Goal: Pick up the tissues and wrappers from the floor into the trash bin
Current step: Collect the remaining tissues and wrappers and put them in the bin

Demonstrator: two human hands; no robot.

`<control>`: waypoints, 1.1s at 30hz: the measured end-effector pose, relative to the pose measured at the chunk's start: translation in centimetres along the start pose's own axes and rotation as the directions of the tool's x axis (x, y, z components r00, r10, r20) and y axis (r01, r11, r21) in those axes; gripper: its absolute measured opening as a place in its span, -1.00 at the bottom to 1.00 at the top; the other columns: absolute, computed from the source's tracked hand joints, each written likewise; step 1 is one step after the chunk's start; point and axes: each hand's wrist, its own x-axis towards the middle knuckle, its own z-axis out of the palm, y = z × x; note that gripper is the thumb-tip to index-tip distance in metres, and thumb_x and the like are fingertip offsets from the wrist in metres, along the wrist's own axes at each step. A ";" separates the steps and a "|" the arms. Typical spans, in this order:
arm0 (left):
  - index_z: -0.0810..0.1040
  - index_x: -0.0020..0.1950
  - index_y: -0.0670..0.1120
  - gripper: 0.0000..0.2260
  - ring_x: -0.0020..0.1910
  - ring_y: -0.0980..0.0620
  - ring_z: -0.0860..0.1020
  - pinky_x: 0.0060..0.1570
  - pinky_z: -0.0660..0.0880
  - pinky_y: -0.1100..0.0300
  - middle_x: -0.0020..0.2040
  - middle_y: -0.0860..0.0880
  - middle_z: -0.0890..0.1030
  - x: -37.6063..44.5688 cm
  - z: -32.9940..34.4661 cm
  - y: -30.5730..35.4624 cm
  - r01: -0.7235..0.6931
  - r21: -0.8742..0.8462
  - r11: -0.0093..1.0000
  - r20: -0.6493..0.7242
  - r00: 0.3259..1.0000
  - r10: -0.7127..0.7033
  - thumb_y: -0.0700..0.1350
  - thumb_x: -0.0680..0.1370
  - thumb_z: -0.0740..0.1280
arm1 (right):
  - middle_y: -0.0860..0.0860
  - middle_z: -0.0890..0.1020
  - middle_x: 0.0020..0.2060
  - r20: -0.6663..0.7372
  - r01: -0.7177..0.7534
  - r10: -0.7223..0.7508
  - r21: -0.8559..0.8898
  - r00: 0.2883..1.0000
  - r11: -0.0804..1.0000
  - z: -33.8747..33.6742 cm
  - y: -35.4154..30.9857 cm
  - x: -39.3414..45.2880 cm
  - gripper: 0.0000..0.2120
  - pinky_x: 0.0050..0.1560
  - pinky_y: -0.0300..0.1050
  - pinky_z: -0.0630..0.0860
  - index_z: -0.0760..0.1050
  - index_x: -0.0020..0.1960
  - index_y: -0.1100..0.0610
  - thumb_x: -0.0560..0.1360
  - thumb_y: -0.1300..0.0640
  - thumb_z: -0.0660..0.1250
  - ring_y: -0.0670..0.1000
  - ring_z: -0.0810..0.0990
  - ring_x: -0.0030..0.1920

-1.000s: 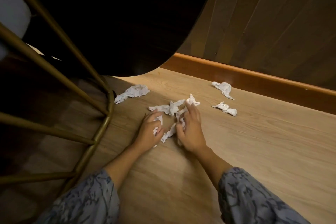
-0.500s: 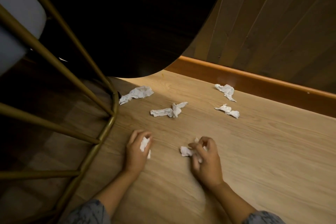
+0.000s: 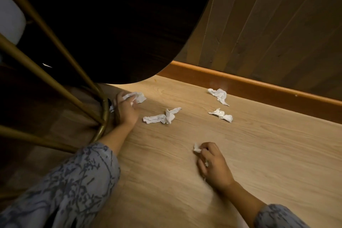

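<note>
Gathering step: left hand closes on a crumpled white tissue by the gold table leg; right hand clutches a small wad. Three floor tissues come next (bin unseen).

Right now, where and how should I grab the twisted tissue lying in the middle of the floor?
Pinch the twisted tissue at its bunched knot right of middle, coming straight down; its tails lie flat on the floor, giving little to grip.

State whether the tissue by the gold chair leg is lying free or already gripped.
Gripped. The left hand has its fingers curled around the tissue beside the gold chair leg; whether it is lifted off the floor is unclear.
</note>
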 end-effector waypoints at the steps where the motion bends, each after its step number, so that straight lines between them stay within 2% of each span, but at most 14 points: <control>1: 0.47 0.35 -0.09 -0.66 0.39 -0.18 0.25 0.32 0.31 -0.04 0.42 -0.14 0.31 0.3 0.2 -0.5 0.017 0.058 0.998 0.034 0.999 -0.019 -0.21 0.57 0.25 | -0.03 0.39 -0.04 -0.031 -0.031 0.032 0.020 0.999 0.999 -0.6 0.2 0.5 -0.88 0.03 -0.31 0.36 0.47 -0.09 0.20 0.49 0.18 0.20 0.00 0.46 -0.07; 4: 0.29 0.45 -0.11 -0.50 0.39 -0.24 0.28 0.32 0.32 -0.12 0.37 -0.23 0.37 0.2 1.0 -1.4 0.078 0.042 0.996 0.055 0.995 -0.080 -0.21 0.52 0.31 | -0.02 0.41 -0.07 -0.192 -0.101 0.107 0.042 0.975 0.994 -2.8 1.4 3.8 -0.92 -0.02 -0.22 0.36 0.43 -0.09 0.18 0.44 0.27 0.19 -0.02 0.40 -0.06; 6: 0.41 0.35 -0.14 -0.59 0.26 -0.25 0.41 0.19 0.40 -0.12 0.24 -0.24 0.50 -1.1 1.3 -0.9 0.031 -0.048 0.998 0.006 1.000 -0.031 -0.12 0.52 0.35 | 0.05 0.49 0.02 -0.279 -0.164 0.159 0.005 0.947 0.987 -4.2 2.7 6.7 -0.81 0.10 -0.12 0.39 0.47 0.02 0.19 0.44 0.35 0.24 0.07 0.44 0.06; 8: 0.54 0.14 -0.07 -0.66 0.10 -0.17 0.51 0.11 0.44 -0.11 0.04 -0.14 0.61 -2.9 1.7 0.1 -0.035 -0.100 0.994 -0.020 0.999 0.033 0.13 0.51 0.31 | 0.10 0.49 0.22 -0.283 -0.286 0.264 -0.042 0.922 0.957 -5.0 4.1 9.0 -0.69 0.29 -0.04 0.30 0.50 0.18 0.15 0.46 0.35 0.28 0.13 0.40 0.24; 11: 0.60 -0.17 0.00 -0.58 -0.09 0.00 0.53 0.09 0.43 -0.10 -0.23 0.08 0.59 -5.5 2.5 2.3 -0.125 -0.185 0.975 -0.014 0.992 0.124 0.35 0.43 0.26 | 0.09 0.38 0.41 -0.207 -0.449 0.417 -0.147 0.885 0.881 -4.9 5.5 10.1 -0.64 0.44 0.13 0.08 0.43 0.36 0.06 0.57 0.09 0.23 0.16 0.25 0.42; 14: 0.54 -0.34 -0.06 -0.59 -0.23 0.08 0.47 -0.03 0.46 -0.04 -0.32 0.11 0.51 -7.3 3.8 3.9 -0.300 -0.277 0.913 -0.036 0.952 0.303 0.29 0.35 0.41 | -0.01 0.35 0.43 -0.053 -0.361 0.358 -0.180 0.932 0.915 -3.9 5.9 8.3 -0.46 0.47 0.25 -0.02 0.41 0.31 -0.04 0.47 -0.34 0.26 0.10 0.20 0.48; 17: 0.47 -0.39 -0.07 -0.59 -0.14 0.00 0.46 -0.08 0.44 0.03 -0.25 0.03 0.48 -7.9 4.7 5.1 -0.368 -0.276 0.888 -0.033 0.927 0.374 0.20 0.27 0.54 | 0.00 0.41 0.36 0.022 -0.199 0.205 -0.154 0.979 0.968 -3.1 5.7 6.5 -0.36 0.46 0.22 0.12 0.47 0.17 0.02 0.31 -0.43 0.39 0.07 0.27 0.43; 20: 0.45 -0.34 -0.12 -0.66 0.19 -0.07 0.44 0.17 0.41 0.11 0.13 -0.08 0.48 -8.6 5.5 5.8 -0.393 -0.347 0.852 0.029 0.903 0.428 -0.02 0.27 0.59 | 0.09 0.52 0.18 -0.051 -0.073 0.067 -0.122 0.996 0.990 -2.9 6.0 6.4 -0.68 0.23 0.13 0.43 0.51 -0.03 0.15 0.46 -0.09 0.45 0.11 0.44 0.25; 22: 0.42 -0.22 -0.12 -0.73 0.41 0.03 0.29 0.31 0.28 0.32 0.41 -0.08 0.34 -9.1 6.0 5.7 -0.383 -0.363 0.849 0.102 0.890 0.445 -0.16 0.34 0.52 | 0.13 0.52 0.16 -0.078 -0.054 0.046 -0.104 0.996 0.993 -3.3 6.5 7.4 -0.83 0.20 0.13 0.45 0.48 -0.07 0.18 0.45 0.16 0.45 0.16 0.46 0.22; 23: 0.42 -0.13 -0.11 -0.77 0.43 0.10 0.26 0.32 0.24 0.37 0.47 -0.04 0.28 -9.3 6.2 5.5 -0.384 -0.354 0.853 0.133 0.882 0.452 -0.18 0.38 0.47 | 0.15 0.51 0.21 -0.084 -0.073 0.064 -0.107 0.994 0.992 -3.6 6.9 8.2 -0.83 0.25 0.11 0.42 0.46 -0.06 0.18 0.42 0.23 0.43 0.19 0.45 0.24; 24: 0.42 -0.03 -0.09 -0.78 0.40 0.12 0.28 0.33 0.26 0.34 0.47 -0.02 0.29 -9.4 6.4 5.3 -0.400 -0.337 0.852 0.144 0.873 0.467 -0.17 0.40 0.41 | 0.17 0.48 0.27 -0.090 -0.101 0.090 -0.128 0.992 0.987 -4.0 7.3 9.2 -0.81 0.30 0.09 0.38 0.46 -0.03 0.18 0.40 0.26 0.40 0.22 0.42 0.29; 27: 0.45 0.22 -0.04 -0.63 0.30 -0.03 0.47 0.39 0.24 -0.03 0.28 -0.01 0.51 -9.4 6.8 5.1 -0.485 -0.237 0.842 0.144 0.839 0.524 -0.09 0.41 0.26 | 0.12 0.29 0.47 -0.066 -0.220 0.211 -0.208 0.975 0.953 -5.4 7.8 13.2 -0.59 0.44 0.08 0.20 0.40 0.29 0.12 0.45 0.24 0.32 0.16 0.24 0.44; 30: 0.58 0.10 0.07 -0.69 0.30 0.00 0.45 0.41 0.00 -0.24 0.11 0.11 0.57 -9.6 6.5 5.5 -0.505 -0.100 0.857 0.130 0.848 0.514 -0.06 0.38 0.24 | 0.04 0.23 0.50 0.050 -0.258 0.280 -0.261 0.959 0.930 -6.3 7.9 15.5 -0.44 0.44 0.04 0.08 0.22 0.48 0.01 0.51 0.20 0.26 0.08 0.16 0.47; 33: 0.63 -0.06 0.10 -0.83 0.36 0.00 0.36 0.40 -0.14 -0.31 0.08 0.15 0.58 -9.9 6.1 5.7 -0.447 -0.020 0.894 0.099 0.889 0.447 -0.02 0.38 0.32 | 0.03 0.32 0.42 0.099 -0.220 0.262 -0.309 0.960 0.925 -6.1 8.1 15.3 -0.44 0.40 0.01 0.11 0.14 0.53 0.02 0.57 0.06 0.22 0.06 0.22 0.41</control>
